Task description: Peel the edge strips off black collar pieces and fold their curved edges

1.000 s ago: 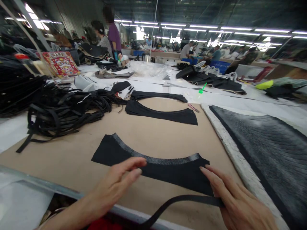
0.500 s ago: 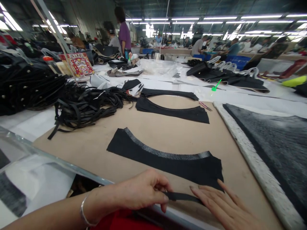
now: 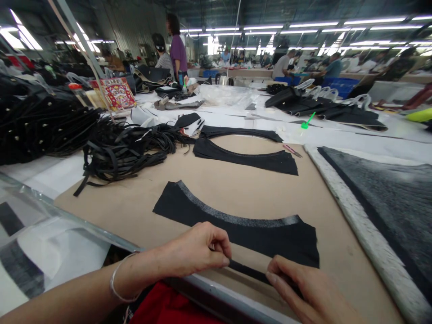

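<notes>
A narrow black strip [image 3: 249,271] stretches between my two hands near the table's front edge. My left hand [image 3: 202,249] pinches one end between thumb and fingers. Closed on the other part of the strip is my right hand [image 3: 300,285]. Just beyond them a curved black fabric piece [image 3: 236,229] lies flat, with a greyish band along its concave far edge. Its lower right corner is close to my right hand. Farther back, more curved black pieces [image 3: 246,157] lie on the brown board [image 3: 135,207].
A tangled heap of black strips [image 3: 124,153] lies at the left. Small pink-handled snippers [image 3: 292,150] rest behind the curved pieces. A white-edged slab [image 3: 351,220] with dark grey material borders the right. Stacked black parts [image 3: 40,130] stand far left; people work in the background.
My right hand has gone from lying flat with spread fingers to gripping the strip. My left hand has risen slightly, and the strip now hangs straighter between both hands.
</notes>
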